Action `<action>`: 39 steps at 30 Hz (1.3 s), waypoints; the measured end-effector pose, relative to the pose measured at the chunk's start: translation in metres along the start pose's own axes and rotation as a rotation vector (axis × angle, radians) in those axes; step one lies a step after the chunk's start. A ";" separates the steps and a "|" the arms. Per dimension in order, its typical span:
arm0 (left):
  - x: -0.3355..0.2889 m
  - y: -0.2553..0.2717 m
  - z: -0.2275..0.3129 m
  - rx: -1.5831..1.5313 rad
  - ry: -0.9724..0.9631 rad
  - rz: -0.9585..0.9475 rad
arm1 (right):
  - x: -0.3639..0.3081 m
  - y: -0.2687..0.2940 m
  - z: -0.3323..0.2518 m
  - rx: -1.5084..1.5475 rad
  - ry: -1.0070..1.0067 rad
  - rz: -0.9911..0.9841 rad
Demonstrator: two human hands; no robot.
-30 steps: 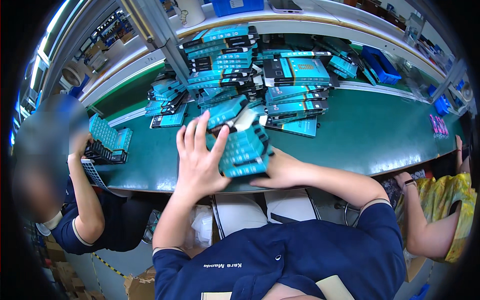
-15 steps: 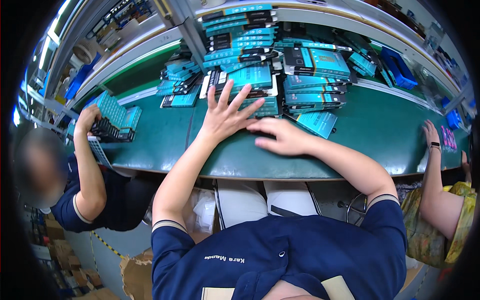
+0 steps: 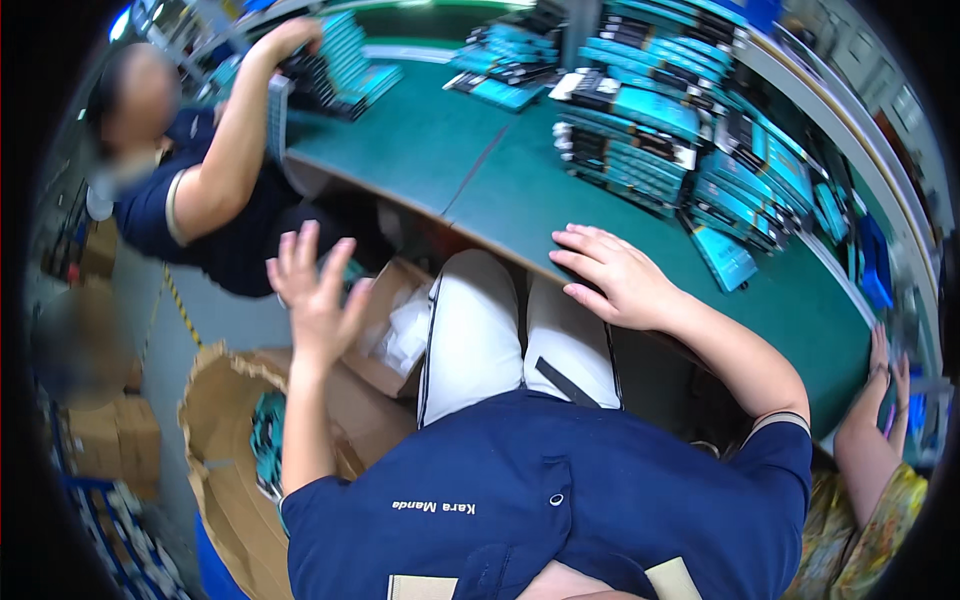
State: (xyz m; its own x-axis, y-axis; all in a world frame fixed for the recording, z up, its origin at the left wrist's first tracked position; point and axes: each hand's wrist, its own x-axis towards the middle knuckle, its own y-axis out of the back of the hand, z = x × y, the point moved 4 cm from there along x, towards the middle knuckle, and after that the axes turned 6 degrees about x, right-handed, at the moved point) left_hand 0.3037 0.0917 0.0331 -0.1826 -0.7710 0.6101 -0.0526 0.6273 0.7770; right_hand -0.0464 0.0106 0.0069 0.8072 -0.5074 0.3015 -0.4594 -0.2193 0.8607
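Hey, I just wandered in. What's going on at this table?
The camera wearer's left hand is raised with fingers spread, apparently empty. The right hand is palm down at the near edge of the green table, where teal-and-black boxes stand stacked. To the left, a co-worker's hand is at another row of boxes. An open cardboard carton stands at lower left.

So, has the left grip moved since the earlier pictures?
Yes: against the green workbench, the left grip has moved leftward and back toward the person, from the teal box stack to beyond the bench's near edge.
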 end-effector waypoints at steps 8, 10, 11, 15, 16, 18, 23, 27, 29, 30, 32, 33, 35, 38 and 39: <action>-0.340 0.044 -0.115 -0.002 1.144 0.272 | 0.074 -0.034 -0.049 -0.238 0.140 -0.149; -0.504 0.008 -0.100 -0.178 1.593 0.057 | 0.080 -0.039 -0.051 -0.278 0.162 -0.199; -0.540 -0.005 -0.062 -0.308 1.763 -0.057 | 0.085 -0.042 -0.047 -0.269 0.145 -0.213; -0.687 -0.007 0.072 -0.134 2.101 -0.870 | 0.113 -0.063 -0.038 -0.243 0.178 -0.261; -0.687 0.005 0.098 -0.055 2.144 -0.955 | 0.122 -0.067 -0.039 -0.253 0.198 -0.262; -0.690 0.038 0.112 -0.072 2.191 -0.955 | 0.142 -0.079 -0.032 -0.251 0.267 -0.265; -0.691 0.221 0.021 1.199 1.644 -0.795 | 0.204 -0.096 -0.009 -0.658 0.250 -0.200; -0.666 0.414 -0.046 1.490 2.020 -0.917 | 0.235 -0.099 0.070 -0.516 0.171 -0.153; -0.668 0.439 -0.070 1.241 2.221 -0.842 | 0.231 -0.110 0.080 -0.449 0.191 -0.108; -0.665 0.438 -0.080 1.075 2.313 -0.868 | 0.229 -0.112 0.080 -0.453 0.164 -0.108; -0.668 0.422 -0.097 0.954 2.230 -0.973 | 0.224 -0.113 0.066 -0.499 0.181 -0.042; -0.679 0.400 -0.103 0.989 2.059 -1.044 | 0.224 -0.111 0.059 -0.516 0.148 -0.036; -0.656 0.336 -0.108 0.784 1.626 -1.422 | 0.226 -0.115 0.042 -0.576 0.037 -0.020; -0.634 0.263 -0.056 0.619 1.278 -1.656 | 0.227 -0.137 -0.053 -0.460 0.034 0.059; -0.646 0.269 -0.041 0.555 1.317 -1.672 | 0.223 -0.152 -0.110 -0.234 0.157 0.143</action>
State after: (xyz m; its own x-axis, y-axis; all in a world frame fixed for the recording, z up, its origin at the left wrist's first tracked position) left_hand 0.4477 0.7543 -0.1460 0.8830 0.0533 -0.4663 0.3542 -0.7277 0.5874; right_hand 0.2446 0.0223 -0.0119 0.7964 -0.3806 0.4700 -0.4890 0.0521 0.8707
